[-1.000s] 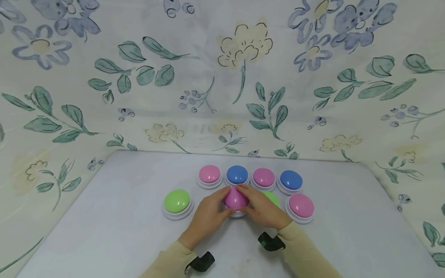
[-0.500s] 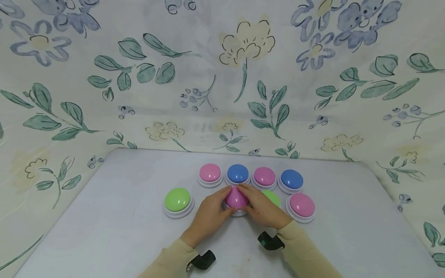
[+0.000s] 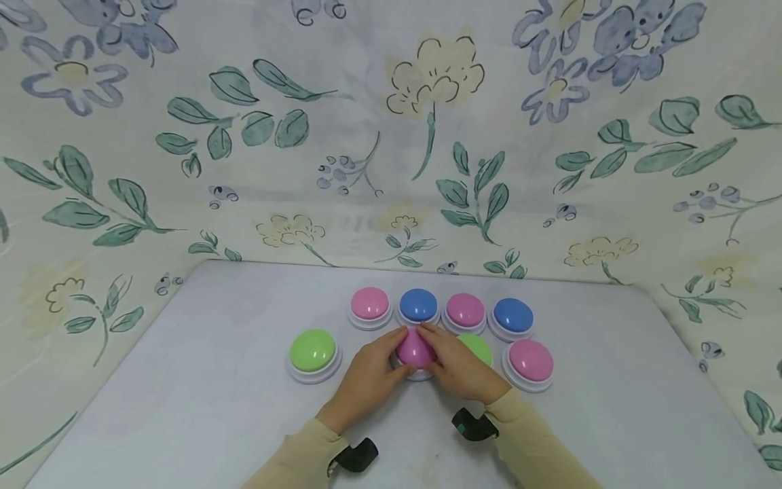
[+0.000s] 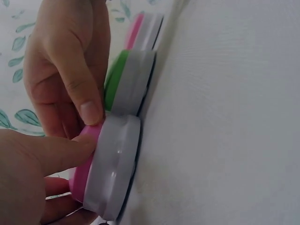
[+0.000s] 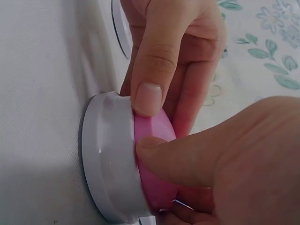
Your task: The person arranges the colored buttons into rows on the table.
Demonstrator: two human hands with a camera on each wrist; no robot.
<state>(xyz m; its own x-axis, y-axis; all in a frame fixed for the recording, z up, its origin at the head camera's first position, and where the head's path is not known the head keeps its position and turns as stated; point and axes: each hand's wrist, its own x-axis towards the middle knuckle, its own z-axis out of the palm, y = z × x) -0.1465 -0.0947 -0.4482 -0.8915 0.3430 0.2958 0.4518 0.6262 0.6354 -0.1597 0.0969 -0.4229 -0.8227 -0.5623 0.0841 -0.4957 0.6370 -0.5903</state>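
In the head view, my left hand point(image 3: 365, 379) and right hand point(image 3: 459, 365) surround one pink push button point(image 3: 416, 349) with a white round base. The thumbs lie on the near side of its pink dome, and the other fingers curl round the far side. Seen from the left wrist, the left thumb and right thumb press the edge of the pink dome point(image 4: 83, 176), just above the white base point(image 4: 115, 166). The right wrist view shows both thumbs against the dome point(image 5: 157, 185) too, with the base standing on the white table. Some fingertips are hidden behind the dome.
A green button point(image 3: 312, 352) stands to the left. Behind are a pink point(image 3: 369, 304), a blue point(image 3: 418, 305), another pink point(image 3: 465, 310) and another blue button point(image 3: 513, 316). A half-hidden green button point(image 3: 476, 348) and a pink one point(image 3: 530, 361) sit right. Floral cloth point(image 3: 354, 224) borders the white table point(image 3: 201, 380).
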